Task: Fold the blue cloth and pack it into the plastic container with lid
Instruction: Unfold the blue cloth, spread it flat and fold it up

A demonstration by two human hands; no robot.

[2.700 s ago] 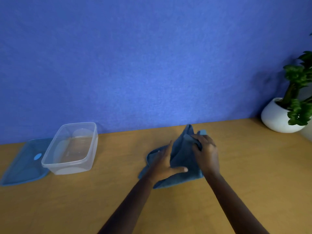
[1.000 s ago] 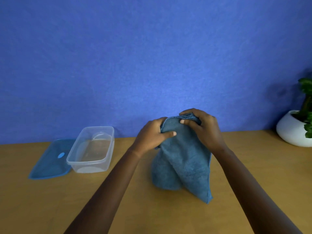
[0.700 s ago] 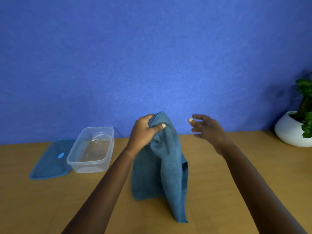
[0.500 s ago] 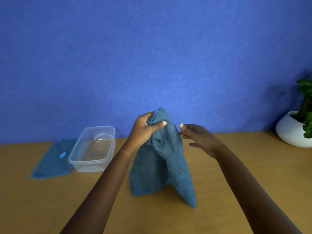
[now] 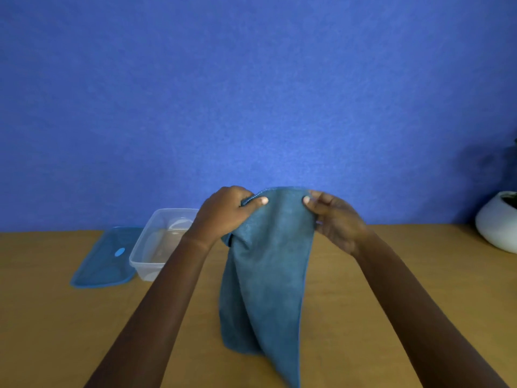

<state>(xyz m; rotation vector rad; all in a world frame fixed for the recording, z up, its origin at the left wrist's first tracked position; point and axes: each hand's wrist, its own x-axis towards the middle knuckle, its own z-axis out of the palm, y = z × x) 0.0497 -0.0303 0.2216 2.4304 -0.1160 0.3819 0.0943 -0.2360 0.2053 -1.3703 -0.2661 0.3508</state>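
Note:
The blue cloth [image 5: 268,275] hangs in the air over the middle of the wooden table, held up by its top edge. My left hand [image 5: 226,214] pinches the left part of that edge and my right hand [image 5: 333,219] pinches the right part, a short span of cloth between them. The cloth's lower end droops toward the table in loose folds. The clear plastic container [image 5: 162,242] stands open and empty at the left, partly behind my left wrist. Its blue lid [image 5: 103,261] lies flat on the table just left of it.
A white plant pot [image 5: 495,225] sits at the far right edge against the blue wall [image 5: 251,93]. The wooden table [image 5: 419,261] runs across the whole lower view.
My right hand, which had let go and hovered open beside the cloth, has come back and gripped the top edge. The cloth now spreads between both hands instead of hanging from the left alone.

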